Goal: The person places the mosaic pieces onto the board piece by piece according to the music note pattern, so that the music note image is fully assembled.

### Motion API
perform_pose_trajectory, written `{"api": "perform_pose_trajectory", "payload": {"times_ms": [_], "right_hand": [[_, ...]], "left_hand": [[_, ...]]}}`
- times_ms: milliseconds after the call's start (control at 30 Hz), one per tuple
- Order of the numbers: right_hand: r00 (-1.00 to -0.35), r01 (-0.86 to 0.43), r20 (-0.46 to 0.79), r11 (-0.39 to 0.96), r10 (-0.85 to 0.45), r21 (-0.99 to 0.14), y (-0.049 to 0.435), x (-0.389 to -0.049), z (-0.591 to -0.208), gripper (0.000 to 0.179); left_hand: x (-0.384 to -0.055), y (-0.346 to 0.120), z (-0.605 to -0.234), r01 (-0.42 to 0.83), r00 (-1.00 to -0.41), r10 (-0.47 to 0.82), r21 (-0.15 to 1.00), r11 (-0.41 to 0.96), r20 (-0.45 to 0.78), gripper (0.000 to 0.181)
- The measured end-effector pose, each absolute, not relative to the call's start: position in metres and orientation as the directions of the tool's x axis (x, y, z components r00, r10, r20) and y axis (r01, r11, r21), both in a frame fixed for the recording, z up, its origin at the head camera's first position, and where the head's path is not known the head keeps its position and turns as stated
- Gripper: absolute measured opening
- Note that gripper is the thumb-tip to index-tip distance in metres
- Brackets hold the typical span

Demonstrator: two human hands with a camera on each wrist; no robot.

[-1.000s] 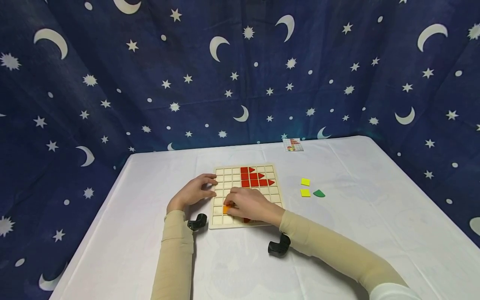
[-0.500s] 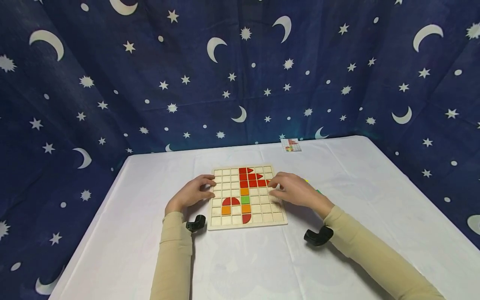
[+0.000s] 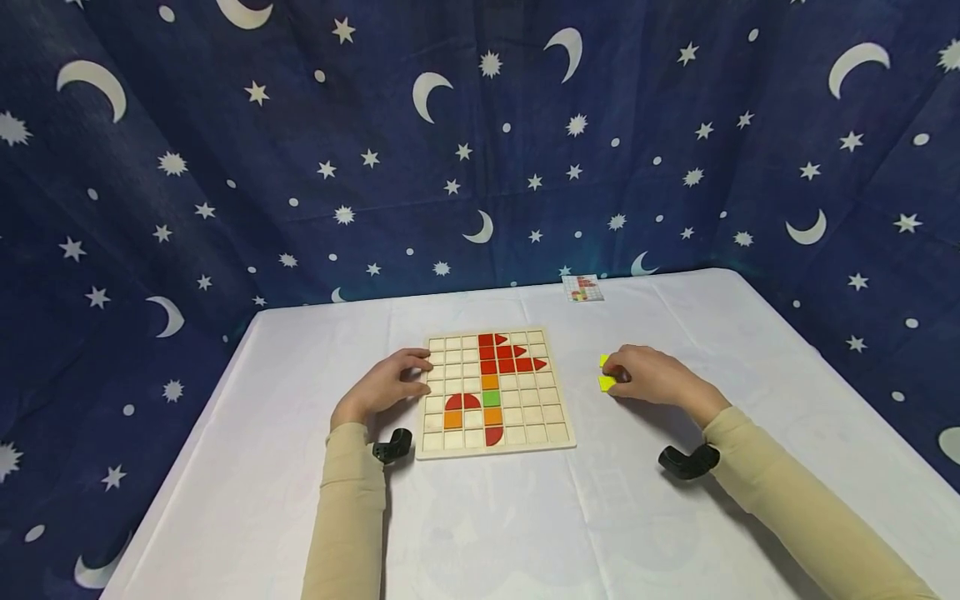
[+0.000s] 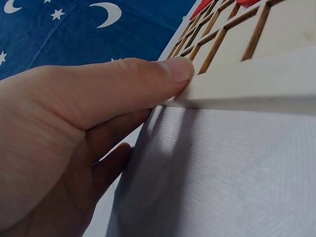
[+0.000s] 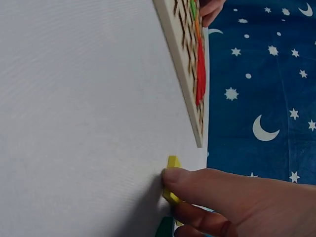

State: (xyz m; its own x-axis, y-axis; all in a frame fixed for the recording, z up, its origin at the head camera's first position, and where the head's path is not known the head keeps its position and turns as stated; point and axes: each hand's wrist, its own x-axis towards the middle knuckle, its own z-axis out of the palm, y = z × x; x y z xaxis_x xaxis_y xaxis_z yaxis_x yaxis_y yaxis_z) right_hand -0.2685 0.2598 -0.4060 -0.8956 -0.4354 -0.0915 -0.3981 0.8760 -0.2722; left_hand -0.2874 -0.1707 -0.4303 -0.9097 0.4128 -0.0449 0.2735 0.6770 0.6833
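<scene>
A square wooden grid board (image 3: 534, 414) lies on the white table, with red, orange and green tiles set in some of its cells. My left hand (image 3: 382, 387) rests at the board's left edge; its thumb (image 4: 133, 86) touches the rim in the left wrist view. Right of the board, my right hand (image 3: 654, 374) pinches the nearer yellow square tile (image 3: 607, 384) between thumb and fingers. A second yellow square (image 3: 603, 360) lies just beyond, partly covered by the fingers. Below the hand in the right wrist view, a dark green tile (image 5: 165, 227) shows in part.
A small printed pattern card (image 3: 583, 288) lies near the table's far edge, right of the board. Behind the white table (image 3: 495, 517) hangs a dark blue curtain (image 3: 337, 167) with moons and stars. Black wrist cameras sit on both sleeves.
My right hand has let go of an orange tile, left in the board's lower left, and moved right to the yellow tiles. The left hand stays at the board's edge.
</scene>
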Motion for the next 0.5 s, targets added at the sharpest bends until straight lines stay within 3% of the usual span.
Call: {"api": "perform_pose_trajectory", "payload": {"times_ms": [500], "right_hand": [[-0.891,-0.411,-0.079,0.870,-0.446,-0.273,0.2601,-0.2657,-0.4100,0.022]], "left_hand": [[-0.2869,-0.1704,-0.4299,0.274,-0.908,0.416,0.689,0.671,-0.044,0.041]]}}
